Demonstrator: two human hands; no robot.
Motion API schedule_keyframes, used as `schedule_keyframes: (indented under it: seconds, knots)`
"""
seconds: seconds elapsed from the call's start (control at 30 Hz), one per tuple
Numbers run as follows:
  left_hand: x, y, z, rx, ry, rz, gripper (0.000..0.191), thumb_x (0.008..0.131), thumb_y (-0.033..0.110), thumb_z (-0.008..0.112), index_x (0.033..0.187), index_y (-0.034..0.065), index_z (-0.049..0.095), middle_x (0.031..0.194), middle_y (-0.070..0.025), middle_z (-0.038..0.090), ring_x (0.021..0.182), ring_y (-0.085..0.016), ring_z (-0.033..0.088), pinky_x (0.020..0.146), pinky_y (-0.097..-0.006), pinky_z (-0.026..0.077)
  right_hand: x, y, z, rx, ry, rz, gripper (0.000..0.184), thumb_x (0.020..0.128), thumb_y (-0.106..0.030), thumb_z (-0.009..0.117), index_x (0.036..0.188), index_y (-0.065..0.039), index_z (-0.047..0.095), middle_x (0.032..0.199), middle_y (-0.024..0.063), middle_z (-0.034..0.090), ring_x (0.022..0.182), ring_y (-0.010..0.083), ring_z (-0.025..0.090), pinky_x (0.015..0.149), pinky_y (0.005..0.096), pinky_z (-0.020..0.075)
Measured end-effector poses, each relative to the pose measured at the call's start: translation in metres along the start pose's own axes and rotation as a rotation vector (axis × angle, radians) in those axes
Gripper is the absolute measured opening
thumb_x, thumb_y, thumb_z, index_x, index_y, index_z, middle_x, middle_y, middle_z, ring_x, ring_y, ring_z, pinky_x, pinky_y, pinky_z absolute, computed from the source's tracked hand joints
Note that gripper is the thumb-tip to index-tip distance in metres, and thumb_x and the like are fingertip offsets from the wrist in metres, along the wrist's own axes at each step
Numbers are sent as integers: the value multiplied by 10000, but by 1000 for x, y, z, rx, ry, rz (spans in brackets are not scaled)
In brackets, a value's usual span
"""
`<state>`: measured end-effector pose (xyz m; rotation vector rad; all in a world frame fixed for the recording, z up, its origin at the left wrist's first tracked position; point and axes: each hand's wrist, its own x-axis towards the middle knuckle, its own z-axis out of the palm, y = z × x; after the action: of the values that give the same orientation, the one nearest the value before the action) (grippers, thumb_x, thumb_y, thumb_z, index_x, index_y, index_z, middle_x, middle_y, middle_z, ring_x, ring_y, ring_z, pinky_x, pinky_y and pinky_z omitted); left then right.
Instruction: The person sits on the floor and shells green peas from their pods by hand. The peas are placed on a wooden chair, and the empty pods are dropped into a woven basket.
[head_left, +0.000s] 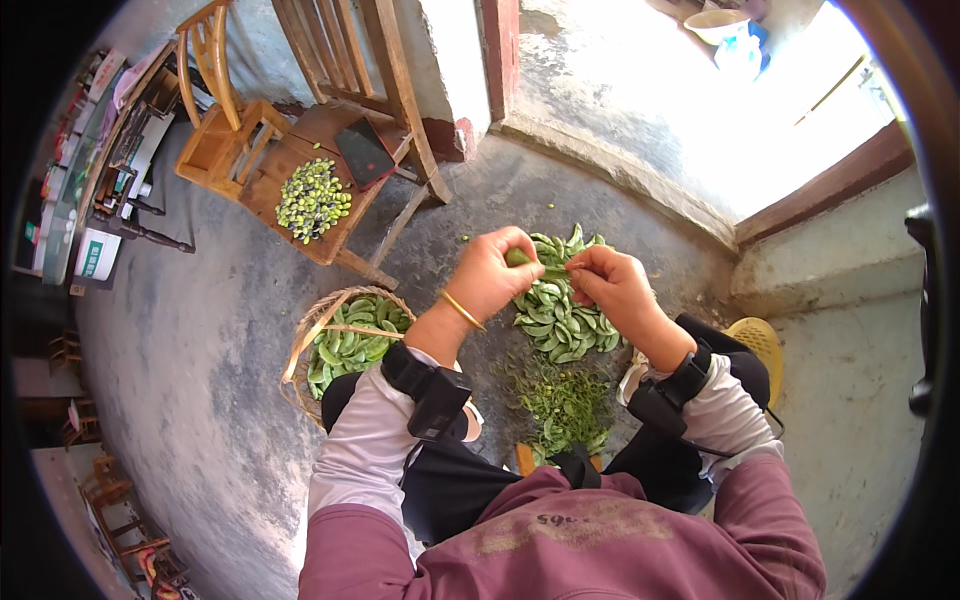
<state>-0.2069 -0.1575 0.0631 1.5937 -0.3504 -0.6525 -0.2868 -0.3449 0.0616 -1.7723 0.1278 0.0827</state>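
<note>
A green bean pod (555, 272) stretches between my two hands. My left hand (491, 262), with a gold-coloured bangle at the wrist, grips one end of it. At the other end, the fingertips of my right hand (609, 279) pinch together on the tip or its string. Beneath my hands, a pile of flat green bean pods (559, 330) lies on the concrete floor. Closer to me is a heap of thin green strings and trimmings (568, 405). A wicker basket (298, 360) beside my left leg holds more flat pods (360, 334).
A wooden chair (300, 131) bears a pile of shelled beans (313, 201) and a dark-screened tablet or phone (365, 152). Behind it stands a smaller wooden chair (217, 142). A raised door sill (622, 176) crosses ahead. A yellow plastic slipper or stool edge (757, 352) is at right.
</note>
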Motion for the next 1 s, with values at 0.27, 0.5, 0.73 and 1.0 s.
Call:
schedule_keyframes:
  seconds: [0.27, 0.5, 0.73, 1.0]
  knots:
    - [-5, -13, 18, 1041, -118, 239, 186, 771, 289, 603, 835, 122, 653, 779, -115, 641, 776, -320, 620, 666, -433, 493, -6, -10, 16, -529, 47, -305, 78, 750, -63, 586, 810, -15, 598, 683, 152, 590, 635, 299, 587, 585, 359, 458]
    - [-9, -16, 23, 1123, 10, 409, 134, 777, 197, 574, 703, 89, 603, 690, -124, 615, 714, -315, 620, 630, -425, 492, -6, -3, 20, -562, 58, -310, 84, 728, -42, 572, 802, -2, 577, 683, 166, 582, 646, 319, 582, 595, 375, 460]
    - [-13, -11, 26, 1109, 176, 542, 125, 775, 163, 554, 671, 98, 583, 654, -89, 591, 693, -292, 603, 603, -415, 474, -1, -6, 25, -441, 184, -173, 92, 711, -48, 586, 787, 3, 583, 634, 135, 588, 577, 229, 585, 537, 317, 450]
    - [-10, -13, 26, 1028, 231, 584, 106, 769, 166, 583, 691, 96, 566, 682, -76, 592, 693, -293, 572, 603, -411, 449, 5, 2, 28, -88, 243, 49, 93, 723, -54, 579, 790, 9, 592, 620, 114, 595, 529, 150, 553, 497, 283, 430]
